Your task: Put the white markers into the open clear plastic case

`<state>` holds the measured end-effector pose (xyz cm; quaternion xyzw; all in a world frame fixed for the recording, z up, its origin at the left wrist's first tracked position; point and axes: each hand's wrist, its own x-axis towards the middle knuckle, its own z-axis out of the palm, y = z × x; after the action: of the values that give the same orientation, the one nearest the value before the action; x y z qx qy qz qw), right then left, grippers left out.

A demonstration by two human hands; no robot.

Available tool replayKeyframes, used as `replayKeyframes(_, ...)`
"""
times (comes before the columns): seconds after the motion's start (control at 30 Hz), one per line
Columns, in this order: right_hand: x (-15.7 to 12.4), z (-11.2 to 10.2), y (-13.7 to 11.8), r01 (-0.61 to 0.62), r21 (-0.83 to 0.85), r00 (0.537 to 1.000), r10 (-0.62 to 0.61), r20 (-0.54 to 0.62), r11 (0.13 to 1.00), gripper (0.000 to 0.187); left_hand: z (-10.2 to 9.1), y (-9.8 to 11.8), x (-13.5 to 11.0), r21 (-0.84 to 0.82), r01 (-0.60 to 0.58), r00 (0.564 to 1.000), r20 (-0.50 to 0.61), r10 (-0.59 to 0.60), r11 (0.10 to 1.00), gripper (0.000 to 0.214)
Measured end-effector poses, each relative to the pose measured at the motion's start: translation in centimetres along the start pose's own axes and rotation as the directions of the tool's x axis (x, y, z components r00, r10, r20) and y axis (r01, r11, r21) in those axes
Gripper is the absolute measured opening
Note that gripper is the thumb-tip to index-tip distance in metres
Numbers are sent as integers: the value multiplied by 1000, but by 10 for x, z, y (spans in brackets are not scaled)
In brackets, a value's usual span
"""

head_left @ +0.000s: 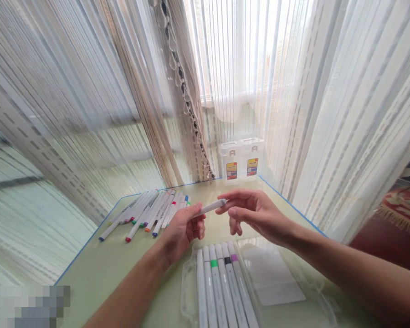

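A white marker [212, 207] is pinched between the thumb and curled fingers of my left hand [187, 225], its grey tip end slanting up to the right. My right hand [254, 212] is right at that end, fingers apart and bent; whether a fingertip touches the marker I cannot tell. Below both hands lies an opened clear plastic case [187, 291]. Several white markers [222, 282] lie side by side in its left half, some with green, black or purple bands. A white sheet [273, 278] shows in its right half.
More white markers with coloured ends [146, 214] lie in a loose spread at the table's left. A closed clear case [242, 161] with two labels stands upright at the far edge. String curtains [89, 91] hang around the green table [102, 273], which has a blue edge.
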<state>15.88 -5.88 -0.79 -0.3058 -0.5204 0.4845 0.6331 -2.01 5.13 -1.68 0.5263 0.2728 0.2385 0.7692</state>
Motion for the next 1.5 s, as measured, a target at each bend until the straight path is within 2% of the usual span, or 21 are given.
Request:
replayKeyframes(0.27, 1, 1, -1, -26, -29, 999, 26, -19, 999, 27, 0, 0, 0, 25, 25, 1000, 7, -25, 999, 38)
replayKeyframes(0.53, 4, -2, 4, -92, -99, 990, 80, -113, 991, 28, -3, 1, 3, 52, -79, 997, 13, 78, 996, 34)
replayKeyframes(0.73, 4, -5, 5, -200, -255, 979, 183, -88, 946, 30, -5, 4, 4, -37, -158, 987, -45, 156, 987, 15)
replayKeyframes(0.8, 4, -6, 5, -223, -301, 975, 210, -75, 927, 32, -6, 4, 4, 7, -201, 976, -81, 201, 980, 13)
replayKeyframes(0.93, 3, -4, 6, -236, -376, 971, 234, -53, 896, 33, -4, 3, 2, 201, -282, 943, -122, 310, 938, 13)
replayKeyframes(1.07, 1, 0, 6, -232, -413, 972, 230, -55, 881, 31, 2, 3, -2, 292, -329, 934, -41, 356, 898, 16)
replayKeyframes(1.17, -1, 4, 5, -232, -386, 972, 227, -58, 893, 33, 7, 2, -5, 296, -370, 927, 59, 370, 881, 20)
replayKeyframes(1.27, -2, 6, 4, -242, -352, 970, 236, -60, 904, 36, 12, 1, -7, 290, -397, 918, 112, 382, 871, 27)
replayKeyframes(1.37, -2, 6, 1, -249, -329, 968, 248, -45, 911, 46, 16, -1, -9, 292, -410, 912, 128, 390, 864, 40)
replayKeyframes(1.5, -2, 6, -1, -288, -281, 953, 302, 6, 916, 67, 19, -2, -8, 351, -418, 908, 128, 399, 838, 61)
